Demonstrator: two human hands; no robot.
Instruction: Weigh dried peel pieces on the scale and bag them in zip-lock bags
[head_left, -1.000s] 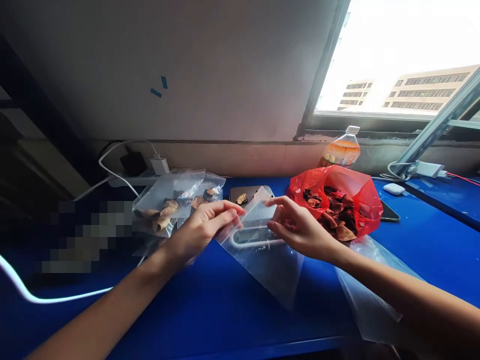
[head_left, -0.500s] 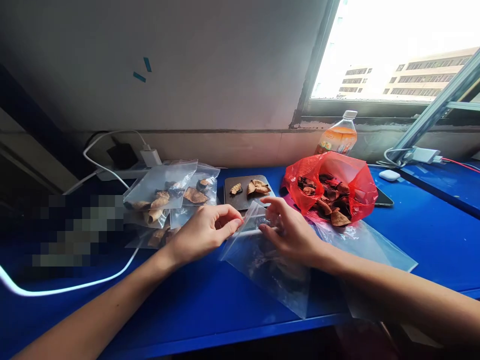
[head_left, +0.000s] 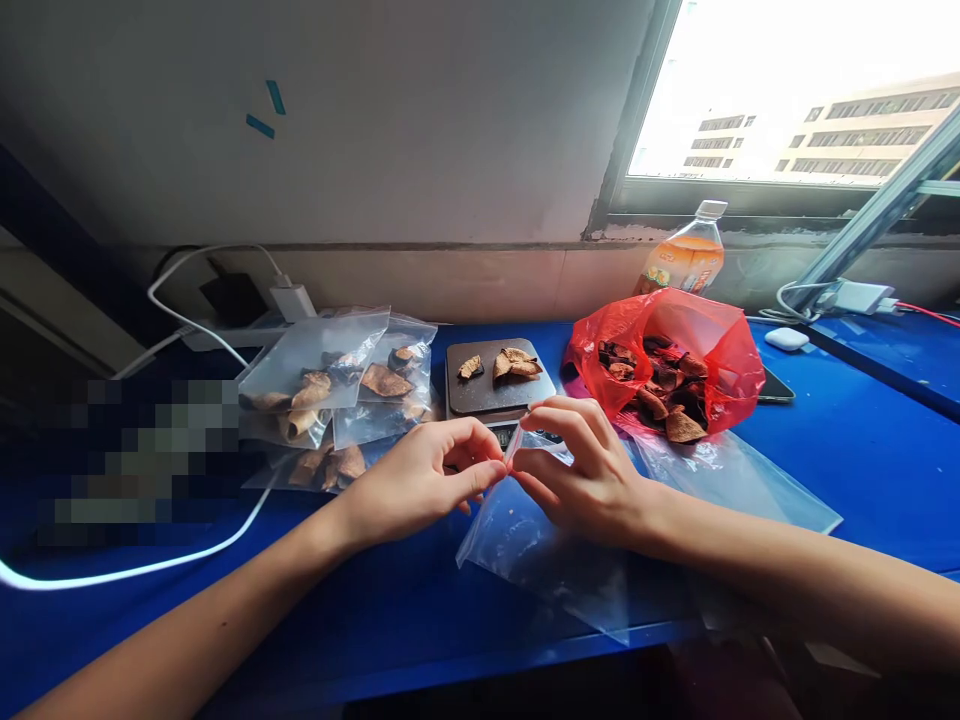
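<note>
A clear zip bag [head_left: 540, 555] hangs between my hands over the table's front part, with nothing visible inside. My left hand [head_left: 427, 475] pinches the bag's upper edge between thumb and fingers. On the other side of that edge, my right hand [head_left: 581, 465] has its fingers curled and the tips at the plastic. Just beyond them is a small digital scale [head_left: 480, 395], its display partly covered by my hands. Two dried brown pieces lie on its plate: a small piece [head_left: 470, 367] and a larger curled piece [head_left: 516, 364].
Filled zip bags [head_left: 322, 375] are stacked at left beside a white cable [head_left: 172, 565]. An open red plastic bag [head_left: 720, 345] of dried pieces stands at right, a drink bottle [head_left: 694, 250] behind it. More flat clear bags [head_left: 750, 490] lie in front.
My hands have come closer together at the bag's edge, the left one shifting right. The bag has moved slightly right. The pieces on the scale stay put.
</note>
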